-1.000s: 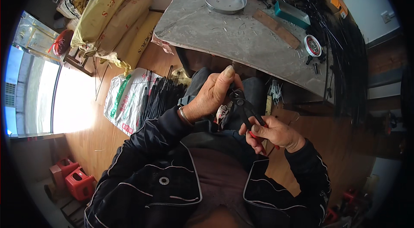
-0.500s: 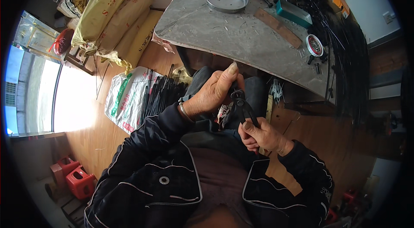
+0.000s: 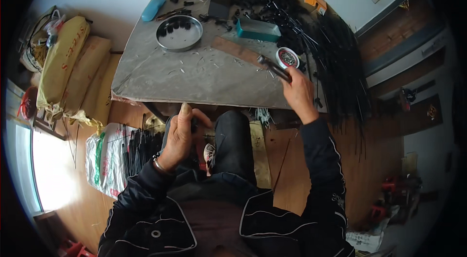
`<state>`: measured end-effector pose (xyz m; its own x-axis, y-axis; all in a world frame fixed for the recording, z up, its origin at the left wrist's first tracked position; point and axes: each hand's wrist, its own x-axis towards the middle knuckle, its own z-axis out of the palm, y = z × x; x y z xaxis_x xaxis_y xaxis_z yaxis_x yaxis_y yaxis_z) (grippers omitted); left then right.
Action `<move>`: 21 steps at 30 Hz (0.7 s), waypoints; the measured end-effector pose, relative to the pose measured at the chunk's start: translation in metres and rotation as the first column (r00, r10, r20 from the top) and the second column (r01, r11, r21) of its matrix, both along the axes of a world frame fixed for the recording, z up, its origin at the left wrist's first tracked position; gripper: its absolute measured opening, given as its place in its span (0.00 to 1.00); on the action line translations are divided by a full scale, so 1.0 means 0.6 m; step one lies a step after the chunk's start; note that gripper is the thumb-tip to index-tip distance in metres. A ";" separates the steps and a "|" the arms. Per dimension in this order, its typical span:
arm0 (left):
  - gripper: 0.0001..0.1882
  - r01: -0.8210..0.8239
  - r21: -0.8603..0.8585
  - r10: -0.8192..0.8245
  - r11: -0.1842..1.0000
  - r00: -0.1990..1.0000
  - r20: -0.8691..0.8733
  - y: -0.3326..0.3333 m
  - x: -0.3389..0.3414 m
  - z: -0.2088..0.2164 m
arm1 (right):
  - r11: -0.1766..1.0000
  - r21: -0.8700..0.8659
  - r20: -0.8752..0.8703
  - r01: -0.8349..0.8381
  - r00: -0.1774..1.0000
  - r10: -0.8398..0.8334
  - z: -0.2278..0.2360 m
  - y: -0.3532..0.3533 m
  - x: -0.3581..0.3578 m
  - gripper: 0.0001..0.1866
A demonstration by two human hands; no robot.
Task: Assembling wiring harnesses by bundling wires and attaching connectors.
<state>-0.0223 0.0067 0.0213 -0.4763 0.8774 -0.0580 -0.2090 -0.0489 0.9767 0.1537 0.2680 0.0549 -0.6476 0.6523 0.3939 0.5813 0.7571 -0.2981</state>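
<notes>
My right hand (image 3: 299,92) is closed round the handles of dark pincers (image 3: 276,68). Their head points left above the table's right side, by the end of a brown wooden strip (image 3: 236,52). Close to that hand stands a small round white-rimmed tin (image 3: 288,57) with small metal bits inside. My left hand (image 3: 180,133) is over my lap, near the table's front edge, thumb upward and fingers curled. A small black part (image 3: 194,124) shows between its thumb and fingers, mostly hidden.
On the grey table (image 3: 141,74) are a round metal tray (image 3: 179,43), a teal box (image 3: 258,31) and heaped black parts (image 3: 258,1). Long black rods (image 3: 340,62) hang off its right side. Black rods (image 3: 138,150) lie on a white sack at left, near stacked yellow sacks (image 3: 63,62).
My right hand has carried the pincers away from my left hand, forward over the table. My left hand stays over my lap. The view has shifted, showing more of the table.
</notes>
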 end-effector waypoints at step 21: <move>0.38 0.003 -0.017 -0.003 1.000 0.999 0.034 0.014 -0.009 0.009 | 0.948 -0.149 0.089 0.280 0.959 -0.270 -0.008 0.230 -0.015 0.13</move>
